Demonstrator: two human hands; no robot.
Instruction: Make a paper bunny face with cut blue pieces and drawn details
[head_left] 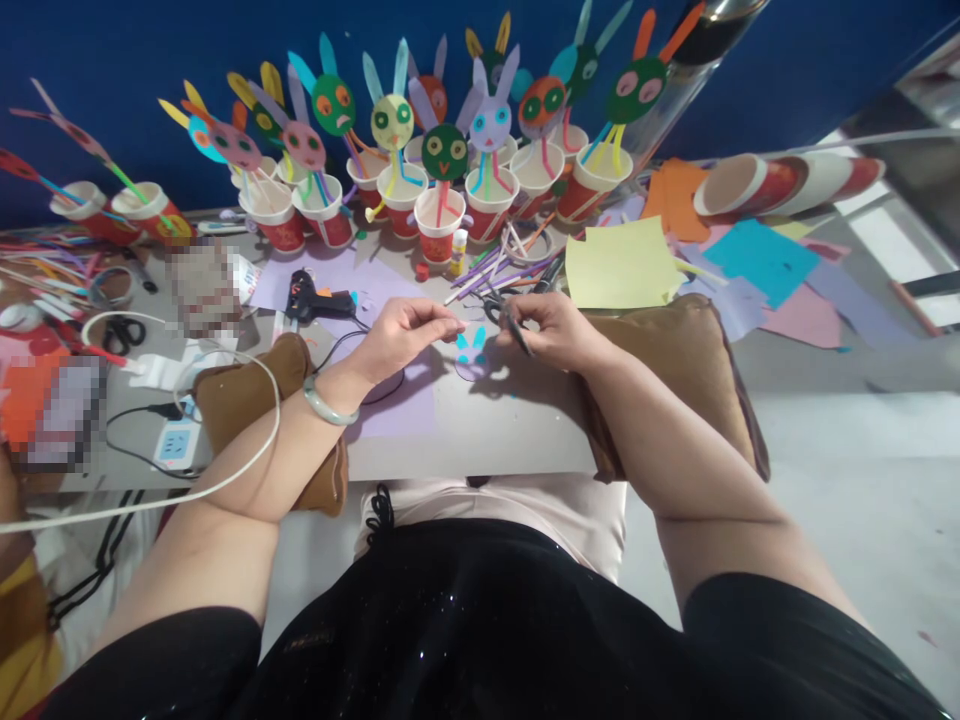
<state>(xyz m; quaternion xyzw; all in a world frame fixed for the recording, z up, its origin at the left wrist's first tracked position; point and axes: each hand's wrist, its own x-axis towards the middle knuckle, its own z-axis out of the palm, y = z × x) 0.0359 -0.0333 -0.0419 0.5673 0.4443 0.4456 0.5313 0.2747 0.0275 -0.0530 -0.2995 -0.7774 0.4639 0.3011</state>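
Observation:
My left hand (420,332) is pinched above the grey table, its fingertips on a small pinkish bit too small to make out well. Close to its right, my right hand (547,330) is closed on dark scissors (517,332), whose tips point down toward me. Between and just below the two hands lies a purple paper disc (471,368) with light-blue petal-shaped pieces on its upper part. A large purple sheet (401,405) lies under my left wrist.
Paper cups (440,212) with paper rabbit figures line the back. A black glue gun (315,300) lies left. Brown cushions (675,370) sit under both forearms. Yellow paper (624,265) is at right; a white cable (276,400) crosses my left arm.

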